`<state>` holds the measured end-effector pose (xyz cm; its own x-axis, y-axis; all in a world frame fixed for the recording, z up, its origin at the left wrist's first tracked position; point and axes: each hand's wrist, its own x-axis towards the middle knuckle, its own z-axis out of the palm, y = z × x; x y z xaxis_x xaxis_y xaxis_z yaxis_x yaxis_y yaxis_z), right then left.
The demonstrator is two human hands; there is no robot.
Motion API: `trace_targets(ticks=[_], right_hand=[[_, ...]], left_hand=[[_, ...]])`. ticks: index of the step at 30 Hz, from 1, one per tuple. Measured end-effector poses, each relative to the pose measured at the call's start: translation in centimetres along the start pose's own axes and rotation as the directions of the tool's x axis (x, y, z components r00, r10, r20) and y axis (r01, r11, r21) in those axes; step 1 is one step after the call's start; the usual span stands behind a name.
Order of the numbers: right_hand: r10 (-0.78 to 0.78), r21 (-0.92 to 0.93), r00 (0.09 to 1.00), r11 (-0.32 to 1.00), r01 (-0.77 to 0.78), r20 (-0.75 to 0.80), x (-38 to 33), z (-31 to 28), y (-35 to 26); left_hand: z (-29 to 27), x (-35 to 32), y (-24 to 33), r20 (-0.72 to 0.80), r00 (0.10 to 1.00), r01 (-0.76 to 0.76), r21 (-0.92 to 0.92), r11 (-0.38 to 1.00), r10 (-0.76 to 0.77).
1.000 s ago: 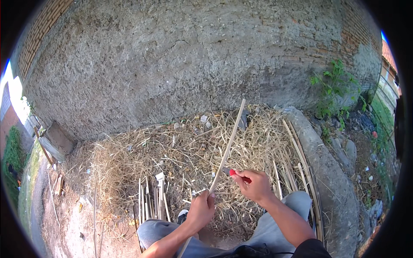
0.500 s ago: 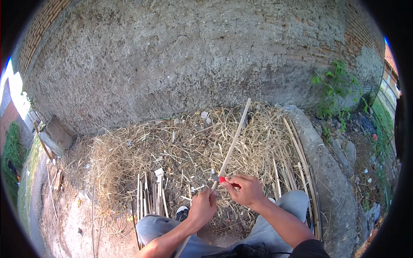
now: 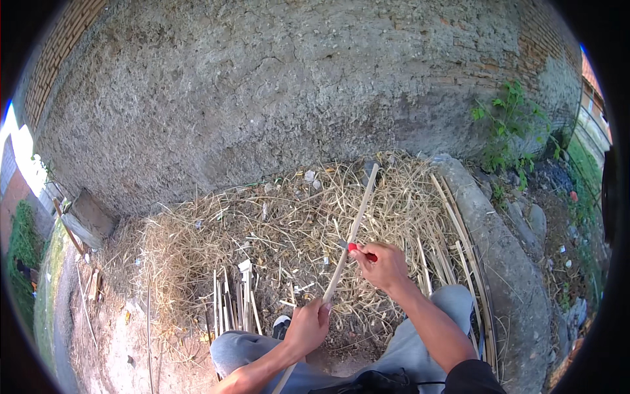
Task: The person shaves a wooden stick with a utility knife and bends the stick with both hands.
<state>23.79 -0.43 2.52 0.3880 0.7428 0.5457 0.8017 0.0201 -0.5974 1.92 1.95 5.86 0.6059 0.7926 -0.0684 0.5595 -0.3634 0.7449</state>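
A long pale strip of bamboo or split wood (image 3: 359,213) slants from between my knees up toward the wall. My left hand (image 3: 307,328) is closed round its lower part. Further up the strip, my right hand (image 3: 384,268) grips a small knife (image 3: 353,247) with a red handle. The short grey blade lies across the strip, touching it or very close to it. Most of the handle is hidden in my fingers.
Dry shavings (image 3: 400,217) cover the ground ahead, below a rough wall (image 3: 295,98). Cut strips (image 3: 246,295) lie by my left knee, and longer ones (image 3: 453,210) run along the concrete edge (image 3: 505,282) at right. A green plant (image 3: 508,121) grows by the wall.
My right hand and the knife have moved up along the strip, away from my left hand. The strip's far tip sits slightly lower, and my left hand is a little nearer to me.
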Motion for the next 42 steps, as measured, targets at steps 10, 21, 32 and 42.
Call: trace_targets(ticks=[10, 21, 32, 42], right_hand=[[0.145, -0.071, 0.984, 0.986, -0.153, -0.101, 3.0, -3.0, 3.5], [0.281, -0.029, 0.940, 0.956, -0.292, -0.196, 3.8, -5.8, 5.8], [0.297, -0.581, 0.884, 0.813, -0.036, 0.361, -0.7, -3.9, 7.0], [0.100, 0.207, 0.960, 0.966, -0.157, 0.262, -1.5, -1.7, -0.5]], left_hand=[[-0.3, -3.3, -0.9, 0.073, 0.996, -0.065, 0.058, 0.996, 0.060], [-3.5, -13.2, -4.4, 0.069, 0.997, -0.037, 0.192, 0.981, 0.024], [-3.2, -4.9, -2.1, -0.002, 0.996, 0.094, 0.024, 0.995, -0.094], [0.6, 1.4, -2.7, -0.065, 0.998, -0.012, 0.040, 0.999, 0.014]])
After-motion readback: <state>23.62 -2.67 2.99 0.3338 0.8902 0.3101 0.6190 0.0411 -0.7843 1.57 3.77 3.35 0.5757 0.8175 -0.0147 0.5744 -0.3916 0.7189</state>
